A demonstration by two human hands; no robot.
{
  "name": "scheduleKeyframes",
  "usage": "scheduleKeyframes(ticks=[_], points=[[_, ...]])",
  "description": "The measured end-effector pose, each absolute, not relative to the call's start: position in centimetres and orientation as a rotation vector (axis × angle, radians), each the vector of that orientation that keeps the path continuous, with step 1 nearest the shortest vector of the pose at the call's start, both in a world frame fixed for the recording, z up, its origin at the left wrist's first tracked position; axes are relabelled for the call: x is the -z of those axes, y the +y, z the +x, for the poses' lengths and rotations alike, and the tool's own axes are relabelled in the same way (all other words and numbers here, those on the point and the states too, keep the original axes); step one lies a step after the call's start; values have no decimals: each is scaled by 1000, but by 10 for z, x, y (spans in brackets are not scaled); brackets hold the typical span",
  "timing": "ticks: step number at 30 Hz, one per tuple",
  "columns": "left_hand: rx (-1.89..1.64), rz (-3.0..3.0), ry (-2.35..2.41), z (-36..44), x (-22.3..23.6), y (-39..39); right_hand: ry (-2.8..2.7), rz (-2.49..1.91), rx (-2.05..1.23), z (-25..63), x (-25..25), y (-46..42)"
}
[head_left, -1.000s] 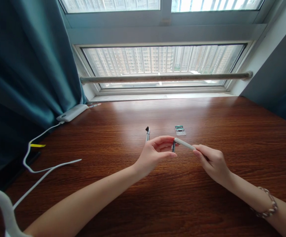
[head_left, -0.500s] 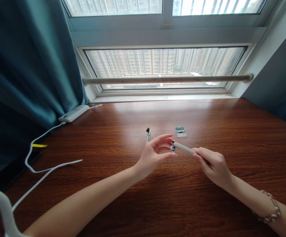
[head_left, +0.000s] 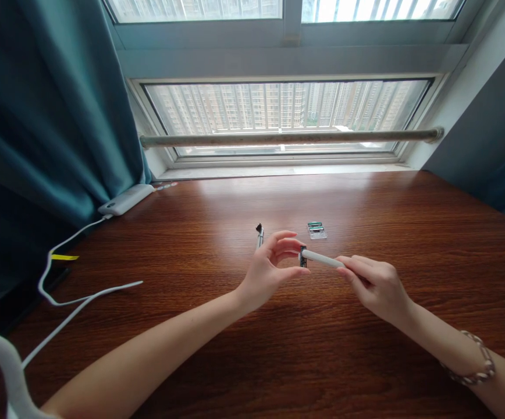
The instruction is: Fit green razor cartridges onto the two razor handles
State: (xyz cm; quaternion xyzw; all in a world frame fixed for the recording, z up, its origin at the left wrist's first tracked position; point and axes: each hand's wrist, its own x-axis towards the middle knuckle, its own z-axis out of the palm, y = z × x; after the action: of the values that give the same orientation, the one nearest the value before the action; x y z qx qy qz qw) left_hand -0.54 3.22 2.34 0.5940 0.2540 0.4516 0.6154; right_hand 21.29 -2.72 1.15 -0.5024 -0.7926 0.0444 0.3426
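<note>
My right hand (head_left: 372, 284) is closed around the rear end of a slim white razor handle (head_left: 322, 259) held just above the wooden table (head_left: 252, 337). At the handle's left tip sits a small dark blade head (head_left: 303, 256), and my left hand (head_left: 272, 269) pinches it between thumb and fingertips. A second razor-like tool with a dark head (head_left: 259, 234) lies on the table just beyond my left hand. A small clear case with green cartridges (head_left: 317, 230) lies behind the two hands.
A white power bank (head_left: 125, 199) rests at the table's far left by the teal curtain (head_left: 47, 116), its white cable (head_left: 73, 291) trailing toward me. A window sill and a rail (head_left: 287, 138) run along the far edge.
The hands and the razor handle stayed almost in place. The handle now lies flatter, and my left fingers have closed more tightly on the blade head.
</note>
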Motion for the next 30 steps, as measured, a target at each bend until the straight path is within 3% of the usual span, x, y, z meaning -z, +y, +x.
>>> scheduleKeyframes(ticks=[12, 30], points=[[-991, 1892, 676, -8, -10, 39, -2119, -1431, 61, 221, -3, -22], [-968, 1935, 612, -8, -6, 39, -2209, -1319, 83, 222, -1, -20]])
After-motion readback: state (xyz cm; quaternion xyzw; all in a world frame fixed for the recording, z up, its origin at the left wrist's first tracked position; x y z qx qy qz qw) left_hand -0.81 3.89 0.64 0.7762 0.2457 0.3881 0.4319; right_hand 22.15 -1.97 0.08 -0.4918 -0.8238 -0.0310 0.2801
